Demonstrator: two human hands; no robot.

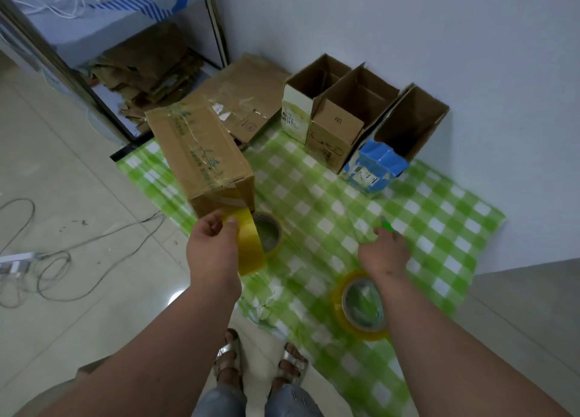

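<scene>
Tape roll (251, 247), left hand (212, 248), "SM" carton (335, 127)

sealed box (201, 153) left on cloth (423, 228) | open boxes (339, 127) behind right | loose tape roll (361, 306) front

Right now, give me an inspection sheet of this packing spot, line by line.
Surface: green checked cloth spread on the tiled floor.
Job's things: taped box; tape roll; green cutter.
Clutter: second tape roll on the cloth; three open boxes by the wall; flattened cardboard.
Hands: left hand grips the tape roll beside the taped box; right hand holds the green cutter.
Cables: loose cables on the floor, left of the cloth.
Surroundings: white wall; shelf with cardboard scraps.
</scene>
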